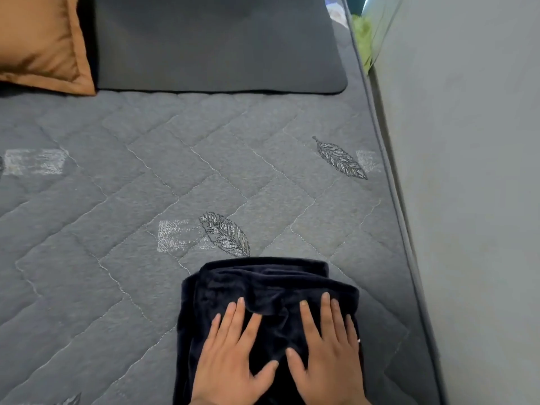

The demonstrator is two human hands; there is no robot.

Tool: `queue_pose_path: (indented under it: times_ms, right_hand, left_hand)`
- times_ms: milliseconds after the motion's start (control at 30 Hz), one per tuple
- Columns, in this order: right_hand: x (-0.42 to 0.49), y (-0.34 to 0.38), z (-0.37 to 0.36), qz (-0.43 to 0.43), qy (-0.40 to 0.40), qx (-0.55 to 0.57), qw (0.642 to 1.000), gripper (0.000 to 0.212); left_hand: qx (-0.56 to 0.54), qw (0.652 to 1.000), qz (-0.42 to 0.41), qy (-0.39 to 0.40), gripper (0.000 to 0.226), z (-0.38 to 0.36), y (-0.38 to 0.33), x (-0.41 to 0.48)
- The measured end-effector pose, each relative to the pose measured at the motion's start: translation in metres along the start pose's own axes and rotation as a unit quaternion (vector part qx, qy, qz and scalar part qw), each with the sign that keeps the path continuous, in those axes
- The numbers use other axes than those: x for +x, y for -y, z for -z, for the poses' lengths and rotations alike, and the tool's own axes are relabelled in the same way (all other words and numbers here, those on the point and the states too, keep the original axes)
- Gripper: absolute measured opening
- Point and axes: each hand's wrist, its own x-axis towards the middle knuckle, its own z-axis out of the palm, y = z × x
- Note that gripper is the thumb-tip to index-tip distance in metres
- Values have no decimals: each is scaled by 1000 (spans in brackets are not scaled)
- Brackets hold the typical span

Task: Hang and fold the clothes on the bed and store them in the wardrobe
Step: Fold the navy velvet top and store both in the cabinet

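Count taken from the head view.

- Hands: two, left hand [230, 358] and right hand [327, 355], lower centre.
- Folded dark garment [263, 282]: one, lower centre.
- Bed [117, 287]: one.
- Orange pillow [38, 39]: one, upper left.
- Dark grey mat [216, 42]: one, top centre.
- Stitched leaves on the bed: two whole, centre leaf [225, 233] and right leaf [340, 157]. Part of a third leaf [71, 400] shows at the bottom left edge.
- Pale patches: three, left patch [35, 162], centre patch [175, 235] and right patch [366, 160].
- Green object [361, 39]: one, upper right, too blurred to name.
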Motion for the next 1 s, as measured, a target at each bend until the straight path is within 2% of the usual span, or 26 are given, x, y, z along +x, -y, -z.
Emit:
queue_pose_path:
  times_ms: [167, 500, 767, 900, 1000]
  right_hand:
    - [6, -7, -23, 15, 3, -10, 1000, 88]
    - [8, -15, -42, 35, -19, 21, 999, 84]
    - [-7, -12, -15, 15, -16, 54, 998, 74]
    - [-43, -27, 4, 7, 42, 72, 997, 71]
    - [-94, -49, 8, -82, 123, 152, 977, 70]
  left_hand:
    - [13, 1000, 5, 21, 97, -20, 5, 3]
    - [25, 999, -10, -24, 83, -40, 11, 4]
    - [40, 998, -7, -40, 74, -13, -2, -9]
    - [8, 997, 72, -23, 74, 5, -12, -40]
    - [-37, 973, 227, -18, 71, 6, -13, -91]
